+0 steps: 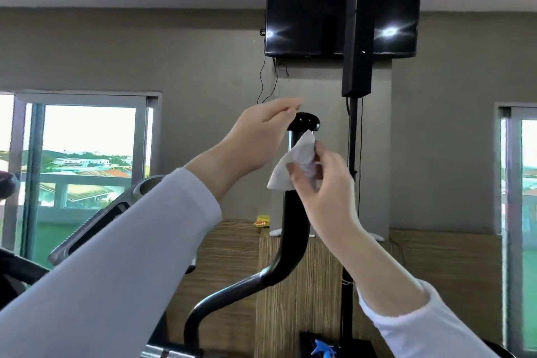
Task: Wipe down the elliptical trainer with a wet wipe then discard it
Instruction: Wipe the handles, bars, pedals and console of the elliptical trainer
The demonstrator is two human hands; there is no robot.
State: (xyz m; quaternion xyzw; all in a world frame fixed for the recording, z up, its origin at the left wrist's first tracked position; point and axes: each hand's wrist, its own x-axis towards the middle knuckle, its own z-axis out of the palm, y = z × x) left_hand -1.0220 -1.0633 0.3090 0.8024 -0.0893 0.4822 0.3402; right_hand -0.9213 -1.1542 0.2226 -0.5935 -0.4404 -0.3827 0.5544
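The right hand [322,183] clamps the wipe [292,164] against the handlebar [293,227], just under its rounded top. Fingers and thumb curl round the crumpled sheet, and one loose corner juts past the bar's left edge. The left hand [261,136] hovers at the handlebar's top, fingers straight and together with the thumb beneath, gripping nothing. Whether the fingertips touch the cap is hard to tell.

Open air lies on both sides of the handlebar's upper stretch. Right of the handlebar, near it, stands a black pole [353,139]. Above and behind hangs a TV [308,9]. Left of the handlebar, under the left sleeve, sits the console [96,227]. Behind the handlebar runs a wooden counter [436,270] with a yellow packet [263,221] at its edge, its print too blurred to read. Low down, right of the handlebar's base, is a blue sprayer [322,350].
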